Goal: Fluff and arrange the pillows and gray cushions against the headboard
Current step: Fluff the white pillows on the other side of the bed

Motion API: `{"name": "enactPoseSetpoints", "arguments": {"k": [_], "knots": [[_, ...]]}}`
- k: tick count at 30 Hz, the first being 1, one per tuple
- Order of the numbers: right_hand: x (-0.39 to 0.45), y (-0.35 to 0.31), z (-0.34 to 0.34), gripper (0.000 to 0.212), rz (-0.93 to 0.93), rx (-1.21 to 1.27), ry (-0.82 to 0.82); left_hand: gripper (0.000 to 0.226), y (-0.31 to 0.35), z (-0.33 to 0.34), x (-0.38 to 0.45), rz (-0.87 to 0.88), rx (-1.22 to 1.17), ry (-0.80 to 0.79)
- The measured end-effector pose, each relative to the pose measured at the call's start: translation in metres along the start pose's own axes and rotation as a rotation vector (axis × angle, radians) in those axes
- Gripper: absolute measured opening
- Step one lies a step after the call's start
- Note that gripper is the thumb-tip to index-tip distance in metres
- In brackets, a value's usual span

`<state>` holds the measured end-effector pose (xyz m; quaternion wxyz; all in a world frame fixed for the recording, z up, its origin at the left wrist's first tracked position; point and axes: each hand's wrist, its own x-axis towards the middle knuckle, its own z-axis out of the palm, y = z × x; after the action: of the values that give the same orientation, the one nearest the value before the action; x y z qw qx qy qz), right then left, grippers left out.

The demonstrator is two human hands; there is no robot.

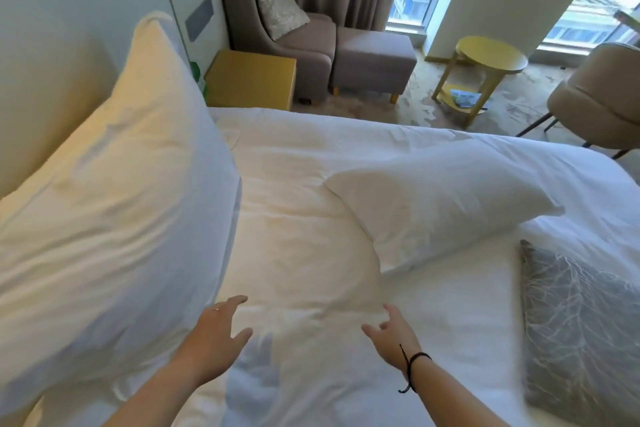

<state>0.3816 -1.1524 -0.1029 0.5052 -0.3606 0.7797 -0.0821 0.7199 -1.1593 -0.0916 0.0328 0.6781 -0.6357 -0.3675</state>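
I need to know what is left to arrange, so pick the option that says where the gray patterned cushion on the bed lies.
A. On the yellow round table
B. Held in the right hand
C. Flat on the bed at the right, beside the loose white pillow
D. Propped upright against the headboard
C: the gray cushion lies flat on the bed, right of the loose white pillow; both the left hand and the right hand are open and empty.

**White bed, pillows scattered**

Wide bed (pixel 311 156) in rumpled white linen. At the left, one large white pillow (pixel 114 184) propped up against the headboard (pixel 45 97). Out in the middle, a second white pillow (pixel 436 215) lying flat and askew on the cover. Near the right edge, a gray cushion (pixel 581 333) with a pale branching pattern, flat on the sheet, just beside that second pillow.
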Motion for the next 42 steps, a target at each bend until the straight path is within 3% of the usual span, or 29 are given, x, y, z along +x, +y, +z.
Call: {"name": "enactPoseSetpoints", "arguments": {"k": [4, 6, 10, 13, 16, 20, 23, 26, 32, 37, 39, 42], "knots": [[0.090, 0.019, -0.040, 0.084, -0.005, 0.005, 0.144, 0.048, 0.018, 0.036, 0.037, -0.040, 0.041, -0.004], [0.142, 0.017, -0.059, 0.082, -0.011, 0.140, 0.211, 0.046, 0.030, 0.058, 0.053, -0.025, 0.046, -0.004], [0.219, 0.004, -0.085, 0.052, 0.117, 0.647, 0.198, 0.044, 0.049, 0.100, 0.069, -0.002, 0.001, -0.021], [0.250, -0.001, -0.088, 0.035, 0.135, 0.860, 0.125, 0.042, 0.058, 0.120, 0.073, 0.020, 0.007, -0.020], [0.271, 0.001, -0.087, 0.024, 0.116, 1.038, 0.174, 0.040, 0.065, 0.129, 0.073, 0.035, 0.017, -0.028], [0.263, 0.009, -0.092, 0.001, 0.131, 0.880, 0.277, 0.036, 0.080, 0.129, 0.077, 0.044, 0.000, -0.009], [0.236, 0.016, -0.091, 0.021, 0.119, 0.809, 0.378, 0.032, 0.096, 0.128, 0.083, 0.048, -0.028, 0.018], [0.197, 0.025, -0.079, 0.023, 0.075, 0.753, 0.426, 0.032, 0.118, 0.130, 0.088, 0.085, -0.059, 0.036], [0.078, 0.038, 0.014, 0.028, 0.036, 0.494, 0.243, 0.043, 0.155, 0.136, 0.083, 0.145, -0.078, 0.030], [-0.006, 0.054, 0.102, 0.039, 0.086, 0.451, 0.052, 0.042, 0.150, 0.141, 0.068, 0.101, -0.004, 0.063], [-0.020, 0.063, 0.104, 0.033, 0.099, 0.469, 0.075, 0.043, 0.138, 0.142, 0.062, 0.086, 0.033, 0.072], [-0.016, 0.080, 0.069, 0.008, 0.062, 0.412, 0.263, 0.049, 0.123, 0.143, 0.061, 0.106, 0.064, 0.040]]}}
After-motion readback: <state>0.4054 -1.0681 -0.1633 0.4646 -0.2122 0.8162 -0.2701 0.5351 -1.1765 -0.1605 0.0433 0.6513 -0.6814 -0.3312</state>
